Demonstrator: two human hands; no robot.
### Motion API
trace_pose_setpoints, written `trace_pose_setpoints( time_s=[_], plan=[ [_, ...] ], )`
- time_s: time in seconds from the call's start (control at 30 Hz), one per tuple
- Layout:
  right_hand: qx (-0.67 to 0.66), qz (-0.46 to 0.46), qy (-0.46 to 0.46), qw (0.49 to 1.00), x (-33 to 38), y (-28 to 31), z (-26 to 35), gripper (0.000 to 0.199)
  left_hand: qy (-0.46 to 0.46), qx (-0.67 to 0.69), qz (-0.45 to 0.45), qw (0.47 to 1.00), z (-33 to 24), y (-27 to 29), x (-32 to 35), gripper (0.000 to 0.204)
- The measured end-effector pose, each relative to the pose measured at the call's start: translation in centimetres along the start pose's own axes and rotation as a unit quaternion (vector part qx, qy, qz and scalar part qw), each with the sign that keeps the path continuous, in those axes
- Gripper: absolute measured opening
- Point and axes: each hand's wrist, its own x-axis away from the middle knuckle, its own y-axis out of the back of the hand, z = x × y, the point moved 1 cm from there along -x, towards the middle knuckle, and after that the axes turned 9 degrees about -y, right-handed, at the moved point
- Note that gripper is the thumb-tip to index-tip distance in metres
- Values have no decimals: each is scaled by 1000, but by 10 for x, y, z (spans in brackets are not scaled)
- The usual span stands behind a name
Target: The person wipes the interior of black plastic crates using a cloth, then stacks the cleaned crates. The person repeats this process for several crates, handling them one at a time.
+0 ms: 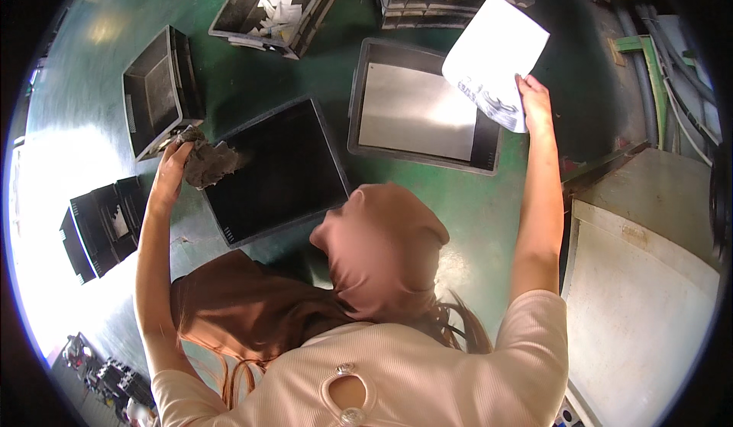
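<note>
Paper sheet [495,53], white with a dark printed patch near its lower edge, held up above the grey-floored crate [416,110] by the right hand [532,97], whose fingers are closed on the sheet's lower right corner; the arm is stretched well forward. Left hand [171,169] likewise raised, its fingers closed around a crumpled grey-brown rag [210,161] that hangs over the near left corner of a black tray [279,171]. This tray lies tilted on the green floor [473,206], just beside the grey-floored crate to its right. Further left stands an open dark box [156,91], and beyond it, at the upper edge, a slotted crate [275,7] containing white paper scraps [276,9]. A stack of dark crates [439,0] occupies the top centre. A small black case [103,225] sits at far left in glare. To the right, a pale flat bench [649,290] top fills the lower corner, with grey pipes [672,68] running above it.
</note>
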Motion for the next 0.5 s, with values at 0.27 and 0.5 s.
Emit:
trace_pose_setpoints(
  time_s=[0.27, 0.5],
  plan=[
    [81, 247, 178, 949, 86, -98, 142, 23, -18, 104, -35, 994, -30, 49, 17, 32],
    [280, 777, -61, 560, 208, -325, 167, 32, -4, 137, -113, 984, 1, 99, 130, 29]
  ],
)
